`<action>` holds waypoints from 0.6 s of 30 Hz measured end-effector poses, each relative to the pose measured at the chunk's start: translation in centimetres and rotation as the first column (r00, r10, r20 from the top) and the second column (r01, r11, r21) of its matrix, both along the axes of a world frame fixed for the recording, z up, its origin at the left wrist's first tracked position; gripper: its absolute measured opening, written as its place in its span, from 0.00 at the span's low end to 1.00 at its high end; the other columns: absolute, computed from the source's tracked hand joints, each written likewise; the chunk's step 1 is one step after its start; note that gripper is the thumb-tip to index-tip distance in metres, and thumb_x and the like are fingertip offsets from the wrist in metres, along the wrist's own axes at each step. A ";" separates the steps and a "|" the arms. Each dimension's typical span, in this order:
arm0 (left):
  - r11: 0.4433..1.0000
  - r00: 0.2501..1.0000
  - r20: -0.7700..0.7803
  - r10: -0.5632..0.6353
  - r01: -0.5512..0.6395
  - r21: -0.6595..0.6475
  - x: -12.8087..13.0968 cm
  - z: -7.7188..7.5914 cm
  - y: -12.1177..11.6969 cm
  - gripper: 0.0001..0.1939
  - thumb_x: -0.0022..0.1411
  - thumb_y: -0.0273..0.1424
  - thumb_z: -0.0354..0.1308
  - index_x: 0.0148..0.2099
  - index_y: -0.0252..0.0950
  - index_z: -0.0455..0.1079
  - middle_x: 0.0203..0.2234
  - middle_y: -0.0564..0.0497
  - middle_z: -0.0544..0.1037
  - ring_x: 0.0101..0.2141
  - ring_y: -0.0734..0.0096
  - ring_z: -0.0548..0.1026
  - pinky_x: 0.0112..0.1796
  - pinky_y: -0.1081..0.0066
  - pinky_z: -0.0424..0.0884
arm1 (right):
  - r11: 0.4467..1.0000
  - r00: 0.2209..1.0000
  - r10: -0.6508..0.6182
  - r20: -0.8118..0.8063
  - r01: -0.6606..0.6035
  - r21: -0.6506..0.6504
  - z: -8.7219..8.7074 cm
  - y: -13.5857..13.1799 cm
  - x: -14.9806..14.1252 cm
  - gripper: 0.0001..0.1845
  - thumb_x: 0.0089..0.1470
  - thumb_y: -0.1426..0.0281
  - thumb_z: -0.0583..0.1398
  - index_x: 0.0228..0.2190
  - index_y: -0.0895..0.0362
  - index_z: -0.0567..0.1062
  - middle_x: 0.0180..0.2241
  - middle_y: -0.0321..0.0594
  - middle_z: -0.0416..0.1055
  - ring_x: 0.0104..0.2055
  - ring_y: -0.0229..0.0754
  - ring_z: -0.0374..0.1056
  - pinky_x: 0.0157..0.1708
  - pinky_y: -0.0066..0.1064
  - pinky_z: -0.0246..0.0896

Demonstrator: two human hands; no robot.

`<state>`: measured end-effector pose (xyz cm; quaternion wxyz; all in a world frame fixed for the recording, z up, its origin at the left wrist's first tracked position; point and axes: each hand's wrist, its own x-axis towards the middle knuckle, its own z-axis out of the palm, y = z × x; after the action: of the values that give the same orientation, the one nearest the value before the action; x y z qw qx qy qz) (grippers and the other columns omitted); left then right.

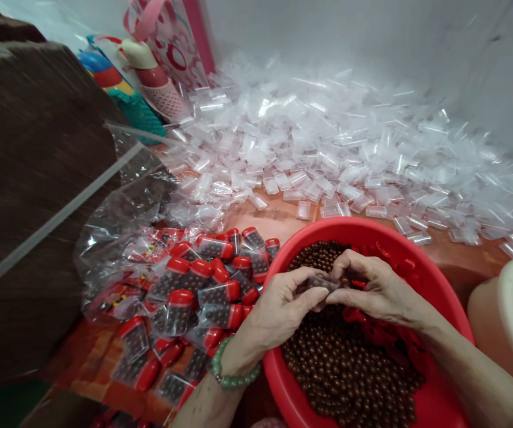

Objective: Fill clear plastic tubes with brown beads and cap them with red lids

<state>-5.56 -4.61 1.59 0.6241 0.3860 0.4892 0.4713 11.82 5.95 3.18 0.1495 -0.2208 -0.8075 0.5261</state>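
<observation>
Head view: left hand (282, 307) holds 1 bead-filled container (324, 284).

My orange-brown work surface (278, 208), a red basin (340, 222) standing on it before me, a broad heap of clear plastic containers (327, 142) beyond the basin, filled red-capped containers (214, 294) piled to its left, a crumpled clear bag (122, 205) farther left.

A pale grey wall (327, 32) stands behind the orange-brown surface (80, 356); along its left edge rises a dark brown block (28, 160), perhaps furniture.
</observation>
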 end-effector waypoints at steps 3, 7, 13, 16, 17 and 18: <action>0.999 0.998 0.029 0.047 -0.047 0.003 0.0 0.2 0.2 0.09 0.63 0.33 0.58 0.42 0.33 0.74 0.29 0.53 0.74 0.30 0.76 0.70 0.34 0.74 0.66 | 0.997 0.998 -0.061 0.014 0.062 -0.048 -0.1 0.0 0.0 0.16 0.55 0.62 0.66 0.28 0.55 0.66 0.24 0.29 0.64 0.26 0.33 0.59 0.26 0.25 0.55; 0.990 0.982 0.126 0.142 -0.143 -0.008 0.0 0.5 0.3 0.08 0.60 0.29 0.62 0.43 0.34 0.73 0.34 0.51 0.77 0.35 0.74 0.74 0.40 0.74 0.69 | 0.989 0.988 0.066 0.141 -0.045 -0.144 1.2 0.6 0.4 0.18 0.53 0.58 0.67 0.28 0.55 0.66 0.25 0.30 0.65 0.26 0.34 0.60 0.26 0.26 0.56; 0.976 0.940 0.263 0.218 -0.212 -0.051 -0.1 0.5 0.3 0.14 0.54 0.26 0.67 0.44 0.35 0.71 0.36 0.51 0.79 0.38 0.72 0.76 0.45 0.71 0.70 | 0.947 0.718 0.141 0.682 -0.299 0.119 0.6 0.4 2.2 0.13 0.51 0.62 0.67 0.34 0.56 0.73 0.34 0.40 0.74 0.36 0.45 0.70 0.35 0.33 0.61; 0.979 0.926 0.320 0.202 -0.196 -0.051 0.0 0.4 0.4 0.17 0.53 0.24 0.67 0.45 0.35 0.71 0.36 0.51 0.79 0.37 0.73 0.77 0.44 0.71 0.71 | 0.850 0.641 0.093 0.762 -0.449 0.275 -1.8 -1.2 2.9 0.08 0.51 0.76 0.62 0.36 0.58 0.75 0.35 0.45 0.76 0.38 0.49 0.72 0.37 0.35 0.63; 0.980 0.924 0.326 0.199 -0.193 -0.049 0.0 0.3 0.4 0.17 0.52 0.24 0.67 0.46 0.35 0.71 0.36 0.51 0.78 0.37 0.73 0.77 0.44 0.70 0.71 | 0.823 0.645 0.075 0.761 -0.470 0.317 -2.5 -1.6 3.0 0.11 0.51 0.81 0.58 0.34 0.57 0.76 0.33 0.44 0.76 0.36 0.47 0.73 0.36 0.35 0.63; 0.980 0.926 0.324 0.196 -0.191 -0.047 0.0 0.3 0.4 0.18 0.52 0.24 0.67 0.46 0.35 0.70 0.37 0.51 0.78 0.37 0.72 0.77 0.44 0.69 0.72 | 0.805 0.649 0.058 0.759 -0.480 0.348 -2.9 -1.9 3.1 0.13 0.50 0.84 0.55 0.33 0.57 0.76 0.31 0.43 0.76 0.34 0.46 0.73 0.35 0.34 0.63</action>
<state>-5.52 -4.26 1.89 0.6498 0.2477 0.4182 0.5844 14.95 4.06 0.24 -0.2068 -0.2304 -0.9347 0.1745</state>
